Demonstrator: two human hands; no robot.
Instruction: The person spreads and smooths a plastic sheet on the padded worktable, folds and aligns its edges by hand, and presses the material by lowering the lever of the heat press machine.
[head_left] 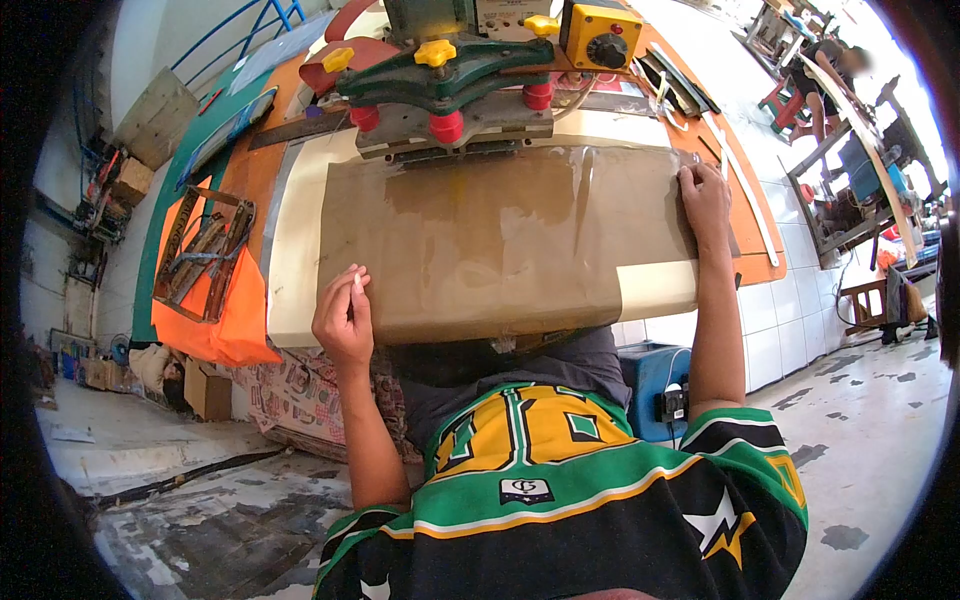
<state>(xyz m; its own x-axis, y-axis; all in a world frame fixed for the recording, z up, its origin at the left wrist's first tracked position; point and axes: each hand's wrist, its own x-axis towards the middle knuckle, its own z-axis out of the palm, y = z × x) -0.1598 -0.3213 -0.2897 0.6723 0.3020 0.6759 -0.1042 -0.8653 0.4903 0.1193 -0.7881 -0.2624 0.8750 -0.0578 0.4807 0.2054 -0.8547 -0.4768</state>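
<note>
A glossy brown plastic-like sheet (pixel 470 240) lies across a pale cream board or sheet (pixel 295 230) on the worktable, its front edge bending down near my lap. My right hand (pixel 706 195) has its fingers closed at the sheet's far right corner. My left hand (pixel 345 315) is at the sheet's front left corner, thumb and fingers pinched together; what lies between them I cannot make out. Over the sheet's far edge stands a green press machine (pixel 450 80) with yellow star knobs and red cylinders, its head just above the sheet.
A yellow control box (pixel 600 38) sits at the press's right. On the left, a tray of metal pieces (pixel 205 255) rests on orange cloth (pixel 225 325). White strips (pixel 745 190) lie at the table's right edge. A blue box (pixel 650 385) stands below; a person (pixel 830 85) sits far right.
</note>
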